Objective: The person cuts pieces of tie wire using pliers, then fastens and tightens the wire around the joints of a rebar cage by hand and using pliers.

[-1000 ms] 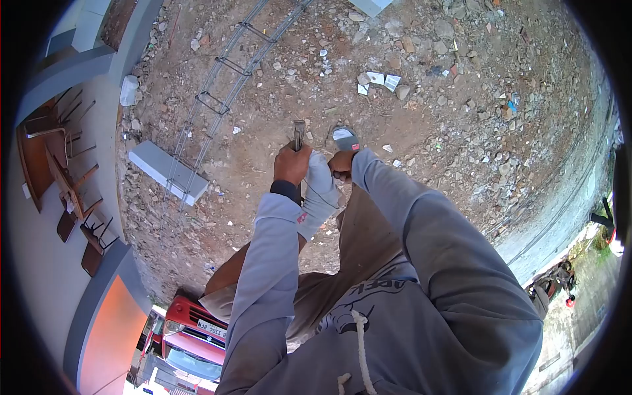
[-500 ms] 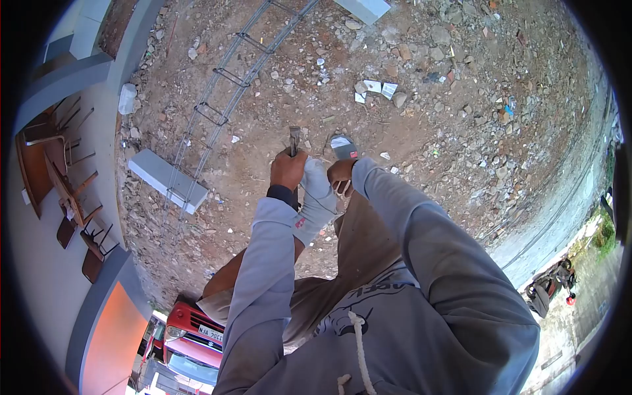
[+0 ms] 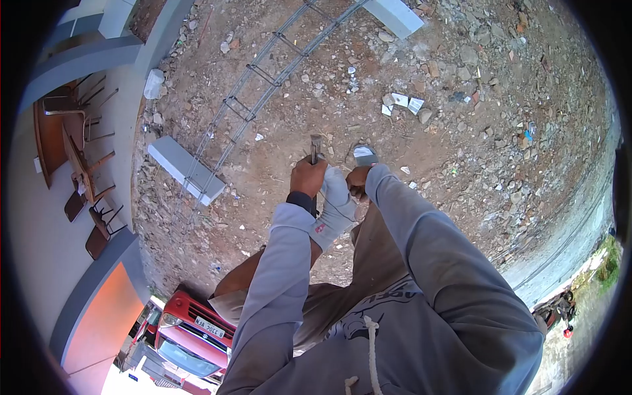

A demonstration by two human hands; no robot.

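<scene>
Ground (image 3: 461, 191): brown earth strewn with stones and rubble, filling most of the view.

Building (image 3: 122, 164): grey-walled, along the left, with an orange panel (image 3: 108, 309) lower down.

Car (image 3: 197, 349): red, front end showing, number plate fitted; lower left, beyond the bent left leg.

Rebar cage (image 3: 264, 75): long bars joined by square ties, lying aslant from the top edge down toward the left, well apart from the hands.

Brown furniture (image 3: 79, 158): several pieces with thin legs, beside the building.

Pale blocks: two, oblong. One (image 3: 174, 163) lies left, with the cage passing over its lower end; the other (image 3: 395, 18) sits at the top edge, just beside the cage.

Grey sleeves: two, the right (image 3: 434, 217) and the left (image 3: 280, 257), both reaching forward.

Light grey covering (image 3: 337, 197): on the lower left leg, with a red mark; between the two hands.

Left hand (image 3: 308, 179): dark cuff at the wrist; grip closed firmly round a metal tool.

Right hand (image 3: 359, 179): fingers bent inward, close beside the grey covering; partly masked by its sleeve, so whether the grip holds anything cannot be told.

Metal tool (image 3: 315, 146): dark, worn; head pointing away from the body, above the left fist; exact type unclear.

Shoe (image 3: 365, 157): grey, just beyond the right hand.

White fragments (image 3: 415, 105): flat, on the ground, upper right of the hands.
</scene>
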